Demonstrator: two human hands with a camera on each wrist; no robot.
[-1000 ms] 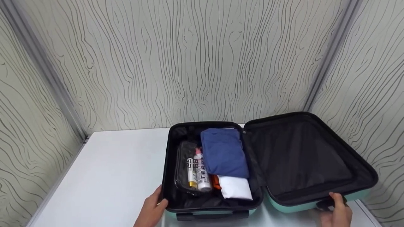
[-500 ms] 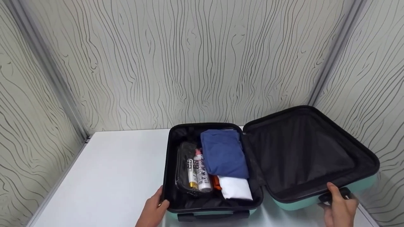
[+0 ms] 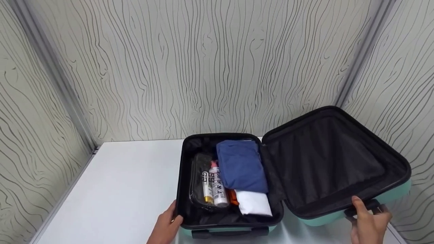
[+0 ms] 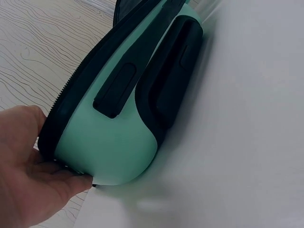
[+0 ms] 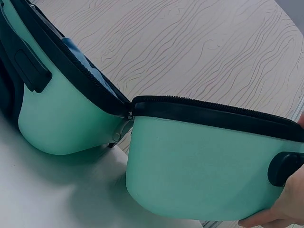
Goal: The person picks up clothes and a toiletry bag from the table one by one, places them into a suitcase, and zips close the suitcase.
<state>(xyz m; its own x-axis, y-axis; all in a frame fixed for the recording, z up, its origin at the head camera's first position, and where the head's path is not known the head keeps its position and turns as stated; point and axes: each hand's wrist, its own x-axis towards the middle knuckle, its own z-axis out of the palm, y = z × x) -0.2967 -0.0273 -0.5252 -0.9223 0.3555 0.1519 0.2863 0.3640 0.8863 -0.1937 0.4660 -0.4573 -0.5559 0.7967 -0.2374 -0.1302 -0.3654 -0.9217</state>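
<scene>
A mint-green suitcase (image 3: 225,223) lies spread on the table, its black-lined lid (image 3: 325,166) tilted up on the right. My left hand (image 3: 165,224) holds the near left side, thumb at the black rim and fingers against the outer wall. At the lid's near edge, my right hand (image 3: 369,222) grips beside a black fitting (image 5: 284,168), fingers reaching under the green shell. The packed half contains a clear pouch (image 3: 200,161) with a white pink-topped bottle (image 3: 220,195) and a gold-ended tube, folded blue cloth (image 3: 241,166), a white folded item (image 3: 253,203) and something orange (image 3: 233,197).
The white table (image 3: 129,189) extends to the left of the suitcase. Wood-grain patterned panels (image 3: 203,67) enclose the back and both sides, with grey metal posts (image 3: 57,71) in the corners. A black carry handle (image 3: 230,234) is on the near side.
The lid has risen and tilts more steeply, with my right hand moving up and slightly right along with it. My left hand and the packed things keep their places.
</scene>
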